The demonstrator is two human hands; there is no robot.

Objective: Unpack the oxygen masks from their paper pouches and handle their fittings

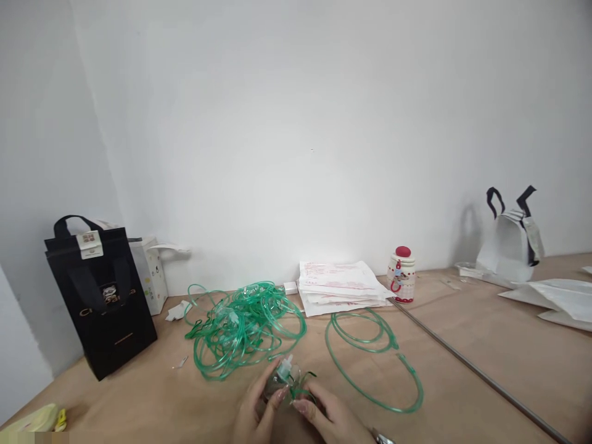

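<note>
At the bottom centre, my left hand (256, 410) is closed around a clear plastic oxygen mask (272, 388) with a pale green-white connector (284, 368) pointing up. My right hand (330, 416) pinches the mask's other side, where a thin dark green strap (305, 393) loops out by the fingers. Part of the mask is hidden behind the fingers. Beyond my left hand lies a tangled heap of green tubing (226, 339) with clear parts among it. A separate coil of green tubing (340, 364) rests to the right of my hands.
White printed paper pouches (340, 283) are stacked by the wall, beside a red-lidded jar (402, 277). A metal rod (472, 368) runs diagonally across the right. Left stands a black bag (106, 308); far right, a white bag (506, 250) and white packets (562, 299).
</note>
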